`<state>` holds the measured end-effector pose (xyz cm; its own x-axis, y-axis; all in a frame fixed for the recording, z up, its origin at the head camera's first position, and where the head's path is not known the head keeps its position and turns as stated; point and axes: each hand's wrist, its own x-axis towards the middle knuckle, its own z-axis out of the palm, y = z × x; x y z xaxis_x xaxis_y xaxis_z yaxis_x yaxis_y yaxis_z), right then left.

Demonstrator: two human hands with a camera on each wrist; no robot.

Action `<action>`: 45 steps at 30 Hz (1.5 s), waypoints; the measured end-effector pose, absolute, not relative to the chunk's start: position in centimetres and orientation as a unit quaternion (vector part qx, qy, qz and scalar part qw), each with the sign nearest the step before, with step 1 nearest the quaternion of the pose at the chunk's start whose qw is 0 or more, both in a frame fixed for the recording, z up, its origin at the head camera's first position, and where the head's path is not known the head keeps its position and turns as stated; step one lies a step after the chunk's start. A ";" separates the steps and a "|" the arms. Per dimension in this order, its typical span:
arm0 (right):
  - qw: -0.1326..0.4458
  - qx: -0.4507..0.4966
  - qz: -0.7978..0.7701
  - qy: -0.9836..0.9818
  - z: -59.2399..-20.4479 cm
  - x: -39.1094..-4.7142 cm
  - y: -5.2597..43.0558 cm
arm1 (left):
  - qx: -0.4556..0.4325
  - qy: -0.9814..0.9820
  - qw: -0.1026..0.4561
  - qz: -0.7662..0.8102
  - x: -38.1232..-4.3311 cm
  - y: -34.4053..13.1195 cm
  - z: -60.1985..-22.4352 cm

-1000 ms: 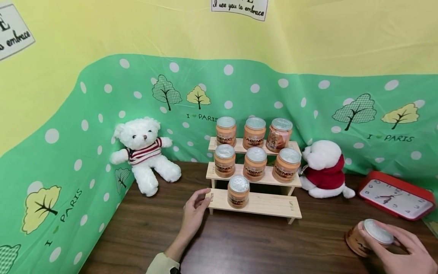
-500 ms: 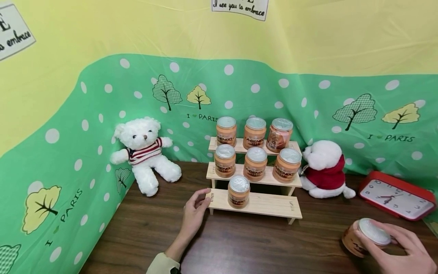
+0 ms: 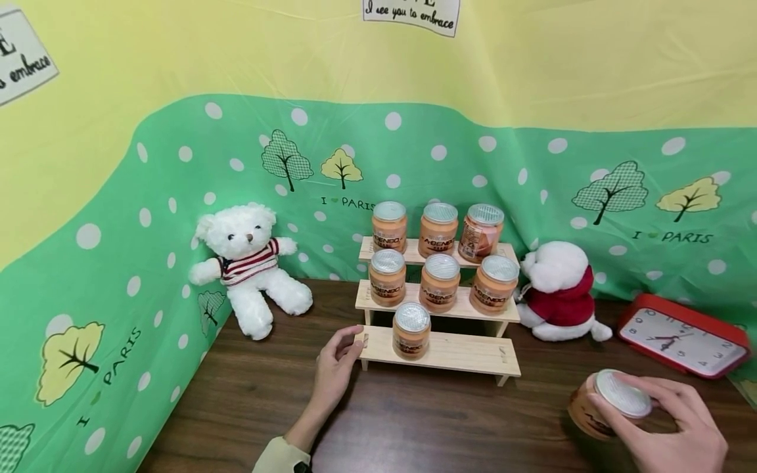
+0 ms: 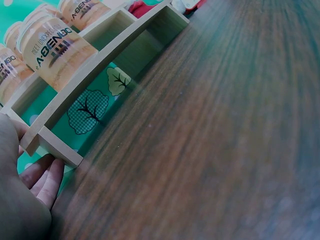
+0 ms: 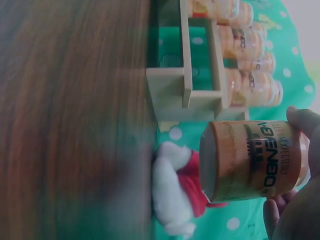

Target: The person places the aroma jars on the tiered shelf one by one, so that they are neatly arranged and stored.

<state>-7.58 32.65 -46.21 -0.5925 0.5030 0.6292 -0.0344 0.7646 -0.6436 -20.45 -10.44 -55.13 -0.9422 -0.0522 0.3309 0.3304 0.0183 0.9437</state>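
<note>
My right hand (image 3: 674, 420) grips an orange jar (image 3: 588, 410) around its clear ridged lid, above the table on the right. In the right wrist view this jar (image 5: 255, 160) is off the table, its base free. My left hand (image 3: 337, 364) holds the left end of the lowest step of a three-tier wooden display stand (image 3: 461, 351). In the left wrist view, thumb and fingers (image 4: 50, 185) lie around that end and its leg. One jar (image 3: 411, 332) stands left of centre on the lowest step. Three jars (image 3: 440, 284) stand on the middle step and three jars (image 3: 439, 230) on the top.
A white teddy bear (image 3: 248, 263) in a striped shirt sits left of the stand. Right of it lies a white plush toy (image 3: 558, 289) in red, close to the middle step. A red clock (image 3: 683, 335) lies behind my right hand. Patterned cloth (image 3: 503, 66) walls the dark wooden table (image 3: 473, 433).
My right hand has carried the jar leftward and slightly up, closer to the stand. The left hand has stayed at the step's end, and the standing jars have kept their places.
</note>
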 end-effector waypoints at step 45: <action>0.417 0.045 0.427 -0.801 -43.9 -12.5 24.3 | -0.092 -0.696 0.126 -0.701 -20.5 -10.5 -55.1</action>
